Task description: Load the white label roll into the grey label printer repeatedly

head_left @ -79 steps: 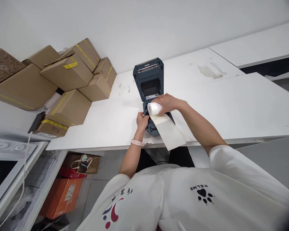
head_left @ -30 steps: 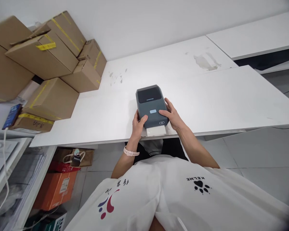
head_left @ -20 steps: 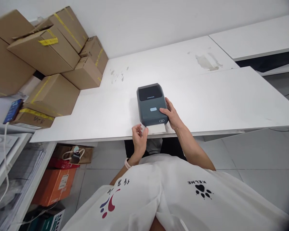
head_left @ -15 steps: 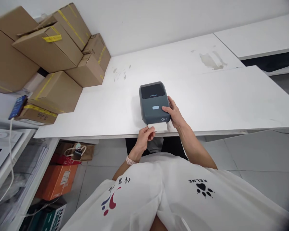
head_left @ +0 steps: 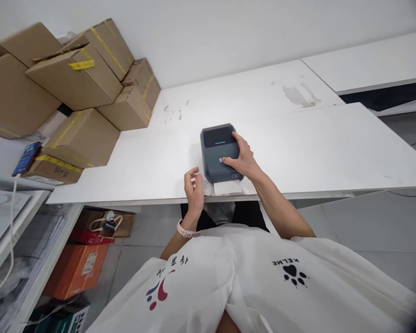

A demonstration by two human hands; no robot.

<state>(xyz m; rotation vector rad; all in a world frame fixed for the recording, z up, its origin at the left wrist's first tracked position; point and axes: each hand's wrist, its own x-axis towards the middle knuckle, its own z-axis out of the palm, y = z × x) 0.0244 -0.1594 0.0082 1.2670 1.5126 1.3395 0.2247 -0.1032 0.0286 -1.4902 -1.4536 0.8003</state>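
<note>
A dark grey label printer (head_left: pixel 215 165) with a black window on top sits near the table's front edge. White label paper (head_left: pixel 228 187) sticks out of its front slot. My right hand (head_left: pixel 244 159) grips the printer's right side. Its thumb rests at the small light button on top, and its index finger reaches the black window's right edge. My left hand (head_left: pixel 194 189) is raised just left of the printer's front corner, fingers loosely bent and apart, holding nothing. A pink watch band circles that wrist.
Stacked cardboard boxes (head_left: pixel 79 76) with yellow tape fill the left end of the white table (head_left: pixel 298 152). A phone (head_left: pixel 27 157) on a white cable leans there. Below at left, an orange box (head_left: pixel 78 270) stands by a shelf. A wall runs behind.
My left hand has let go of the label paper and moved left and up, beside the printer. My right hand has slid farther up the printer, its thumb now at the button.
</note>
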